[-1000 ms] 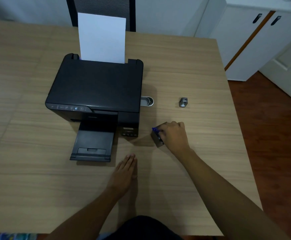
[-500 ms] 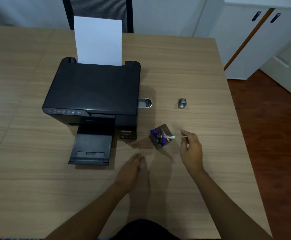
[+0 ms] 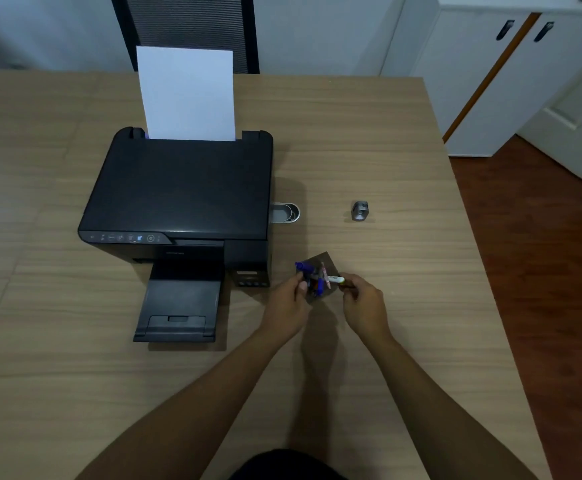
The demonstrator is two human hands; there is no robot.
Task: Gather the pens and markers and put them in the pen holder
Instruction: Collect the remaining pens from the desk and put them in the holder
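Dark grey, the small square pen holder (image 3: 327,263) stands on the pale wood-grain bench (image 3: 386,150), toward its right edge, beside the black printer's (image 3: 182,188) front right corner. It holds a bunch of pens and markers (image 3: 312,277), blue caps showing. The left hand (image 3: 288,310) grips its near left side; the right hand (image 3: 365,308) pinches a white marker (image 3: 336,279) lying over its rim.

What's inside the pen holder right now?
The pen holder holds a bunch of pens and markers, blue caps showing. Their lower ends are hidden inside, and the left hand covers its near corner.
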